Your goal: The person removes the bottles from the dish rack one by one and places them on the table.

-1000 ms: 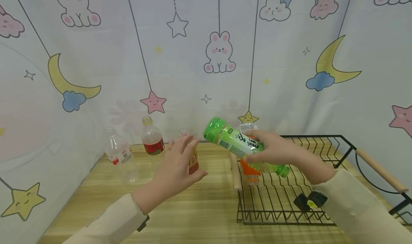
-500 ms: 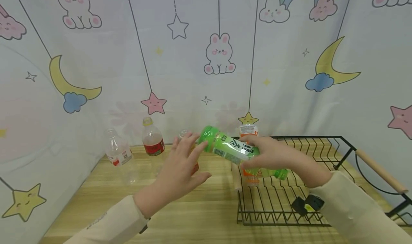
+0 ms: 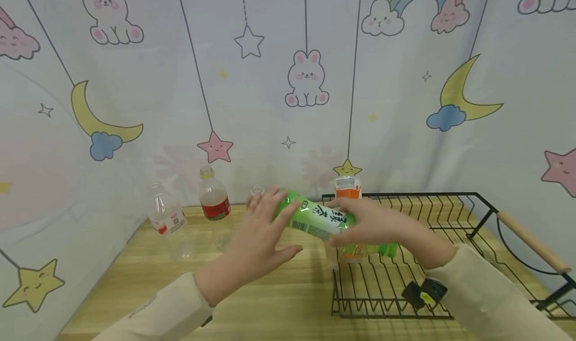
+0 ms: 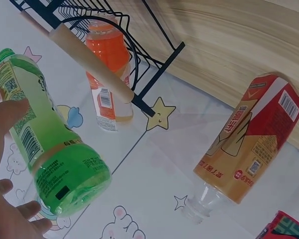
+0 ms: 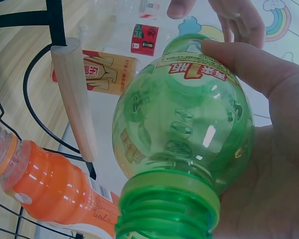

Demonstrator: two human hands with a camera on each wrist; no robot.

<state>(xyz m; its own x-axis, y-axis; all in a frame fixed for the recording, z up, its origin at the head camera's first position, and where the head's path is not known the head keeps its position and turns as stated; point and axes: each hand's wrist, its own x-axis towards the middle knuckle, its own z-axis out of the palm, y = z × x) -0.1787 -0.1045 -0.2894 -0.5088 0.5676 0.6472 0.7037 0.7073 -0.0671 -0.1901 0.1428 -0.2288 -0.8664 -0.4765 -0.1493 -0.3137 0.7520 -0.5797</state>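
My right hand (image 3: 378, 226) grips a green plastic bottle (image 3: 319, 218) with a white and green label, tilted nearly on its side above the dish rack's left end. Its threaded green neck (image 5: 167, 206) points right, toward the right wrist camera; the base points left. My left hand (image 3: 252, 246) is raised with spread fingers at the base end, overlapping it in the head view. Behind the left hand stands a bottle with a red and tan label (image 4: 249, 139), mostly hidden in the head view. An orange-labelled bottle (image 3: 347, 187) stands upright in the rack behind the green bottle.
The black wire rack (image 3: 382, 308) with wooden handles (image 3: 533, 241) covers the right of the wooden table (image 3: 270, 301). A red-labelled bottle with a yellow neck ring (image 3: 215, 201) and a clear bottle (image 3: 166, 216) stand at back left. A cartoon-print curtain (image 3: 270, 106) hangs behind.
My right hand has moved the green bottle left and slightly down, bringing its base to the left hand's fingers. The left hand has shifted slightly right.
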